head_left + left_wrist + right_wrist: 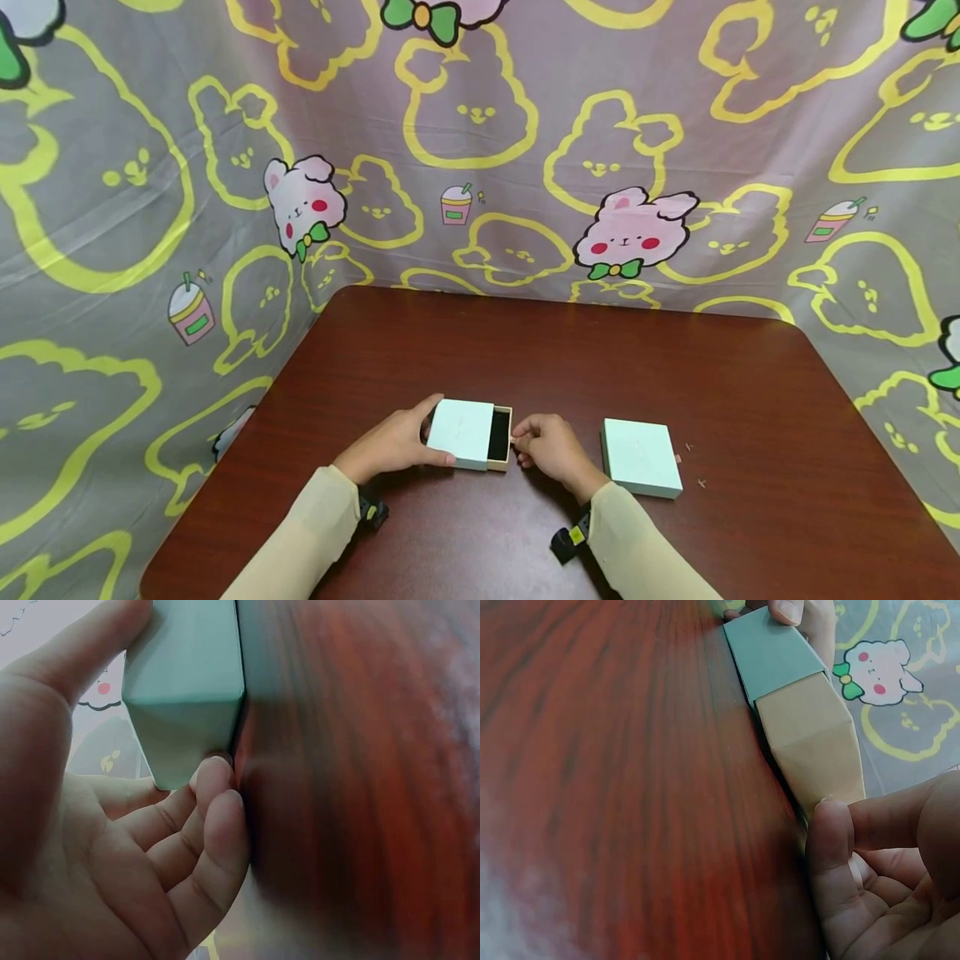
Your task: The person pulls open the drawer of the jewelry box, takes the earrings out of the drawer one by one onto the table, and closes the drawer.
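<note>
A pale mint drawer box (461, 432) lies on the table, its tan inner tray (814, 742) slid partly out to the right. Black lining (498, 435) shows inside the tray. My left hand (397, 442) grips the mint outer sleeve (184, 667) from the left, thumb along the near side and fingers around the far side. At the tray's end, my right hand (555, 450) pinches a small pull tab (857, 871) between thumb and forefinger, mostly hidden by the fingers.
A second mint box (641, 457), closed, sits to the right of my right hand, with a small tab (678, 458) on its right side. Small brown scraps (701, 483) lie beside it. Patterned cloth (480, 167) hangs behind the brown table (555, 350).
</note>
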Action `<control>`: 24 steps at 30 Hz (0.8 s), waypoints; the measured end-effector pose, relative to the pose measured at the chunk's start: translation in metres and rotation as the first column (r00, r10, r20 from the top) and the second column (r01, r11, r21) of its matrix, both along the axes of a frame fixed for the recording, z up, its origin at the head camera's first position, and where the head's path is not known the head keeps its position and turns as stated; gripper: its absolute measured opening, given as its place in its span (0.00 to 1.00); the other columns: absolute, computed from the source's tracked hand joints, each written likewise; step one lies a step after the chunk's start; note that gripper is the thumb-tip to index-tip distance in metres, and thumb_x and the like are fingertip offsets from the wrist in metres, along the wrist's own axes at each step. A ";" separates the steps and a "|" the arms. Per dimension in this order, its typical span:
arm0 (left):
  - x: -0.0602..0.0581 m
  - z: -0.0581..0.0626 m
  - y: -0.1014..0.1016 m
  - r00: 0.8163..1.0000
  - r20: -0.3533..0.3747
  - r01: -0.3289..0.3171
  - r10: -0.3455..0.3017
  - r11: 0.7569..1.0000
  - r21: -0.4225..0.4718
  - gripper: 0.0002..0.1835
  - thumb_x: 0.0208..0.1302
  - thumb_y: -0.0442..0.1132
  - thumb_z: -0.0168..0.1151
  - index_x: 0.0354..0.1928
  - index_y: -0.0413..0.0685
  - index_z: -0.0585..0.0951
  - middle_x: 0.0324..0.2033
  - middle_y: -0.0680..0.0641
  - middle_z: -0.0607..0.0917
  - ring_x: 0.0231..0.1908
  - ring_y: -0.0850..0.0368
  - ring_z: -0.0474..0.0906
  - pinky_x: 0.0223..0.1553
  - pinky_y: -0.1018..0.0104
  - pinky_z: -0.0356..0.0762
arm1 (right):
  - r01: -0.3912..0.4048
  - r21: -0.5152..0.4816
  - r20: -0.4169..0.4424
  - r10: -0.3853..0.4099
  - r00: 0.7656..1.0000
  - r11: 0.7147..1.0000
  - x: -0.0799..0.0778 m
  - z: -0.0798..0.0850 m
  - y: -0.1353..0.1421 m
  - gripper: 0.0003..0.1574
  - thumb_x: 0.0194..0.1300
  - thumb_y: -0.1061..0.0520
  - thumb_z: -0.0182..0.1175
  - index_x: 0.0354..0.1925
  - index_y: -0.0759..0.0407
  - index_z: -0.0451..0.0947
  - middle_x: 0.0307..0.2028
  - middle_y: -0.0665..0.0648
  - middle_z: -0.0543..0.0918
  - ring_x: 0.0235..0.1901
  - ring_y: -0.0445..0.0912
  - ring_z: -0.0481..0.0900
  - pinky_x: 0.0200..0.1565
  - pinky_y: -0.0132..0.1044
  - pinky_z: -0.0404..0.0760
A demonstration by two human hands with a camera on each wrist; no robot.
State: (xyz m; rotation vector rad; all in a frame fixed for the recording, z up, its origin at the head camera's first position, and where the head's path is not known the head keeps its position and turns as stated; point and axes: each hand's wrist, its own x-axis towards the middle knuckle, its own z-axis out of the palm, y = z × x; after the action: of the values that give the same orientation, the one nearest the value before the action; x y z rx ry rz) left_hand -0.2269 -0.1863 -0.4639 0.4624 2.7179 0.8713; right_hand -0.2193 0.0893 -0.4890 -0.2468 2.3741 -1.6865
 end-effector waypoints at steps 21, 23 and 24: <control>0.001 0.001 -0.001 1.000 0.004 0.008 -0.008 1.000 0.003 0.61 0.41 0.65 0.76 0.74 0.48 0.57 0.29 0.51 0.76 0.26 0.58 0.71 0.27 0.62 0.70 | 0.046 0.011 0.010 -0.046 0.999 0.999 0.003 0.003 0.005 0.03 0.64 0.70 0.60 0.33 0.68 0.80 0.24 0.57 0.81 0.21 0.46 0.80 0.27 0.40 0.81; 0.000 0.001 -0.001 1.000 0.006 0.010 -0.010 1.000 0.002 0.61 0.41 0.65 0.76 0.74 0.48 0.57 0.29 0.52 0.76 0.26 0.58 0.71 0.27 0.62 0.70 | 0.052 0.017 0.006 -0.052 0.999 0.999 0.003 0.002 0.006 0.03 0.64 0.69 0.60 0.33 0.68 0.80 0.24 0.57 0.81 0.21 0.46 0.80 0.27 0.40 0.81; 0.000 0.001 -0.001 1.000 0.007 0.011 -0.011 1.000 0.003 0.61 0.41 0.65 0.76 0.74 0.48 0.57 0.29 0.52 0.76 0.26 0.58 0.71 0.27 0.62 0.70 | 0.054 0.020 0.002 -0.054 0.999 0.998 0.003 0.002 0.006 0.03 0.64 0.69 0.60 0.33 0.68 0.80 0.24 0.57 0.81 0.21 0.46 0.80 0.27 0.40 0.81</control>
State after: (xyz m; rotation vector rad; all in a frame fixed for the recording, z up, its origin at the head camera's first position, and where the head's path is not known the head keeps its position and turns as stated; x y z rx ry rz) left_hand -0.2266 -0.1875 -0.4625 0.4742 2.7058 0.8719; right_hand -0.2159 0.0954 -0.4870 -0.1784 2.4155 -1.6841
